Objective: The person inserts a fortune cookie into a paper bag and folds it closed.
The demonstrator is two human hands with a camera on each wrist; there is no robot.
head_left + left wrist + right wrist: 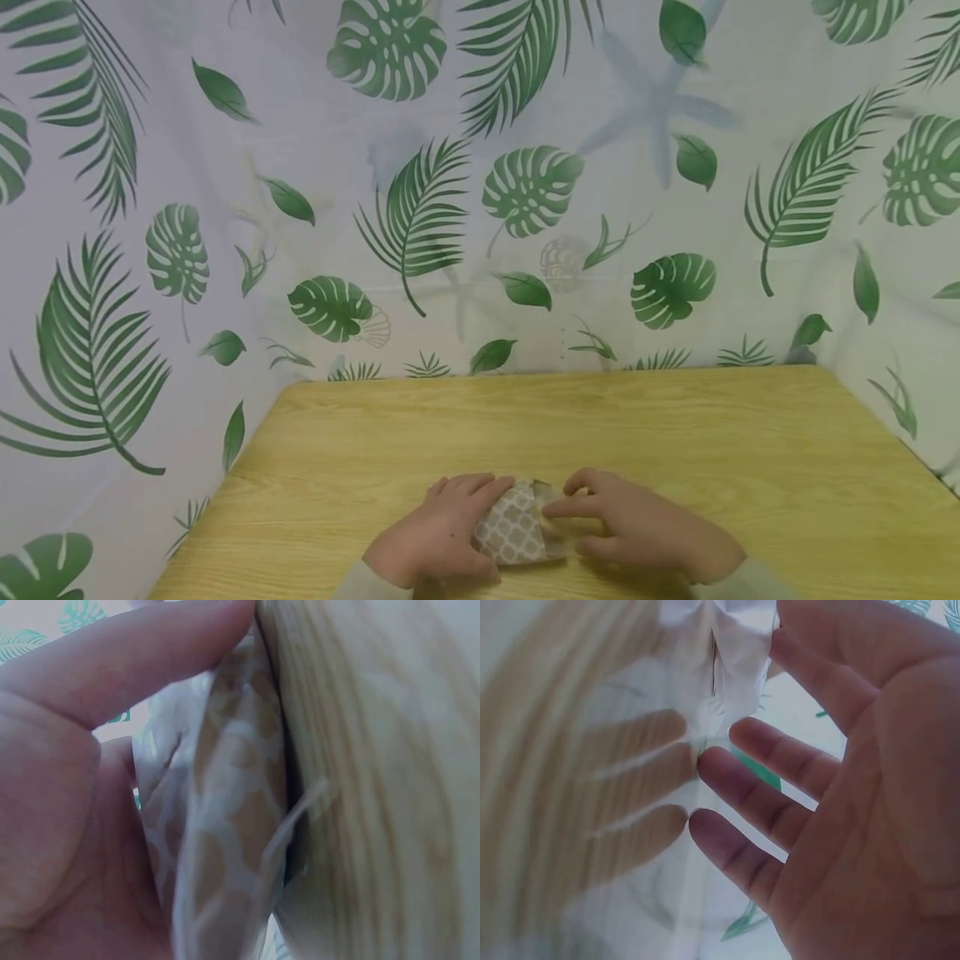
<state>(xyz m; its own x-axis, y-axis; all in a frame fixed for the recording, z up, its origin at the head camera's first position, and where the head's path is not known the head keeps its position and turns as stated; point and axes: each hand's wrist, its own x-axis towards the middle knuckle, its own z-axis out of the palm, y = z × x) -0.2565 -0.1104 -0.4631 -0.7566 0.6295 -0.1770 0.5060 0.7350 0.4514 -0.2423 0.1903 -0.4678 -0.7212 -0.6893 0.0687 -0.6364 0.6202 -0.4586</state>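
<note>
1. A small patterned packet (513, 529) lies on the wooden table (675, 433), close to the near edge, at about 6 o'clock of the head view; both hands are on it.
2. The left hand (442, 533) covers the packet's 9 o'clock end; its fingers (468, 486) are curled over the top edge and the thumb side lies under the near edge, so it grasps the packet.
3. In the left wrist view a finger (150, 652) presses on the top of the packet (225, 825), which stands on its edge against the table (390, 787); the palm is just beside it.
4. The right hand (637, 525) is at the packet's 3 o'clock end; its fingertips (558, 508) touch a clear film part (551, 521) there (whether they pinch it, I cannot tell).
5. In the right wrist view the right hand (855, 795) has nearly straight fingers (742, 787); their tips touch the clear film (705, 690), and they show again through it.
6. The packet has a pattern of white lattice on beige; no brand, label or readable writing can be seen.
7. Behind the table hangs a white curtain (225, 208) with green leaves.
</note>
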